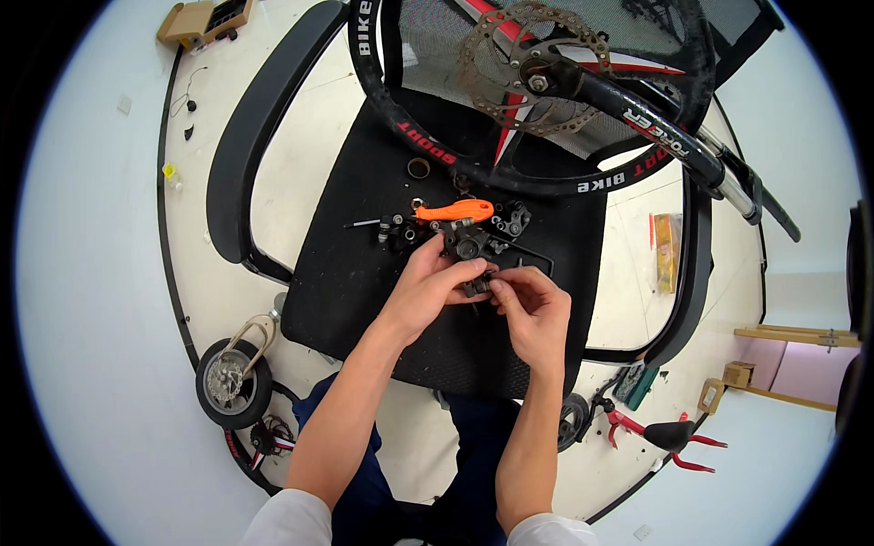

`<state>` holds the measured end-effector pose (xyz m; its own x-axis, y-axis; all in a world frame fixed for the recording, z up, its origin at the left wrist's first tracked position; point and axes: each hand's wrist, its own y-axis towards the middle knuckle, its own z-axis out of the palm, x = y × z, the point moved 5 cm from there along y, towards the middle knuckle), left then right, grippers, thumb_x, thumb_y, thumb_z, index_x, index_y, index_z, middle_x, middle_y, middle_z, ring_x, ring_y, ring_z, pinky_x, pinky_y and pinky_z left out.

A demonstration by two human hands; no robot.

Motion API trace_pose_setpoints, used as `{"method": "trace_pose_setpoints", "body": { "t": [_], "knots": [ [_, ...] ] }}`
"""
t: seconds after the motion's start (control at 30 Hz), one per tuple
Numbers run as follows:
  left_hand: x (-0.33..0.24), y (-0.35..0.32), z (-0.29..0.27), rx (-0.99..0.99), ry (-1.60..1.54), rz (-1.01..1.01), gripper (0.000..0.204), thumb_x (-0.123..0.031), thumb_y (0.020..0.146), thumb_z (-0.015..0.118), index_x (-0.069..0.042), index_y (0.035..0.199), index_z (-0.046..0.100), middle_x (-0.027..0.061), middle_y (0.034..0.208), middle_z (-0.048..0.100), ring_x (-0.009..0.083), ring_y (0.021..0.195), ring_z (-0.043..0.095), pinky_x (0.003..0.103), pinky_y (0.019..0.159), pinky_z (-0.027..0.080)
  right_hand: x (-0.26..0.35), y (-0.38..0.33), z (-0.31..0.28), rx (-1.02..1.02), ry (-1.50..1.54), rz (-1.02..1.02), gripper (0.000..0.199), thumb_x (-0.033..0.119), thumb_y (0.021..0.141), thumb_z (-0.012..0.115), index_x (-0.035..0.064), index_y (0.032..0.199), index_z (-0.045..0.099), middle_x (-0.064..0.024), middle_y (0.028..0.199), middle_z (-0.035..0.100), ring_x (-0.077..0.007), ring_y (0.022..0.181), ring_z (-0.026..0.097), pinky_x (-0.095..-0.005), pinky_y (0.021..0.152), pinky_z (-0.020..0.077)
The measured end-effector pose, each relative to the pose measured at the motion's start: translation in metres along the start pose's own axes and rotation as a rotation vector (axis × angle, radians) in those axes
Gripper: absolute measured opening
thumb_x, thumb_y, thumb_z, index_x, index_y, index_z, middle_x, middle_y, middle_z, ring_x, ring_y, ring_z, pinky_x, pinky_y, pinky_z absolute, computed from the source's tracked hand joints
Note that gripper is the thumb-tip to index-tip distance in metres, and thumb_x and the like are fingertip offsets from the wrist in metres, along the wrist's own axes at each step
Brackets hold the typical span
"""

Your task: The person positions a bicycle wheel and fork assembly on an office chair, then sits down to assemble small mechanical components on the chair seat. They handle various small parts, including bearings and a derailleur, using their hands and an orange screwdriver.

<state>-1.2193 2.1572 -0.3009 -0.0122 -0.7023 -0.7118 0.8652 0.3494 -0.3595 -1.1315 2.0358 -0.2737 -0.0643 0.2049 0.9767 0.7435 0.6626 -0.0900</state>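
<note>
Over the black chair seat (355,300), both hands work on a black bicycle brake caliper (470,247). My left hand (428,287) grips it from the left, thumb across its near side. My right hand (534,314) is closed, with thumb and fingertips pinched at the caliper's near right end; any small piece between them is hidden. Just beyond lies a screwdriver with an orange handle (455,211). Another black metal part (514,218) rests right of that handle, and a second one (397,234) lies to its left. A bent black hex key (539,255) sits beside the caliper.
A bicycle wheel (414,136) with a rusty brake disc (482,77) and fork (674,136) leans across the chair's far side. A round ring (419,168) lies near its rim. Chair armrests (238,164) flank the seat. Floor items include a small wheel (235,400) and red frame piece (628,421).
</note>
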Motion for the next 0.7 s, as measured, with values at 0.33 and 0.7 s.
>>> {"method": "trace_pose_setpoints", "body": {
  "t": [0.33,0.7],
  "knots": [
    [0.002,-0.002,-0.005,-0.022,0.057,-0.100,0.023,-0.021,0.097,0.059,-0.003,0.111,0.058,0.0099,0.099,0.067,0.0169,0.091,0.069,0.034,0.079,0.061,0.009,0.001,-0.003,0.133,-0.084,-0.166,0.022,-0.009,0.080,0.068,-0.0018,0.100,0.072,-0.0073,0.093,0.064,-0.0127,0.079,0.063,-0.0243,0.070,0.0512],
    [0.013,0.003,-0.013,-0.024,0.360,-0.022,0.026,-0.018,0.093,0.067,-0.002,0.110,0.059,0.0058,0.094,0.068,0.0090,0.085,0.065,0.028,0.072,0.058,0.017,-0.007,0.004,0.146,-0.472,-0.212,0.019,-0.008,0.072,0.073,-0.0029,0.091,0.073,-0.0093,0.086,0.064,-0.0167,0.070,0.064,-0.0255,0.065,0.0527]
  ]
}}
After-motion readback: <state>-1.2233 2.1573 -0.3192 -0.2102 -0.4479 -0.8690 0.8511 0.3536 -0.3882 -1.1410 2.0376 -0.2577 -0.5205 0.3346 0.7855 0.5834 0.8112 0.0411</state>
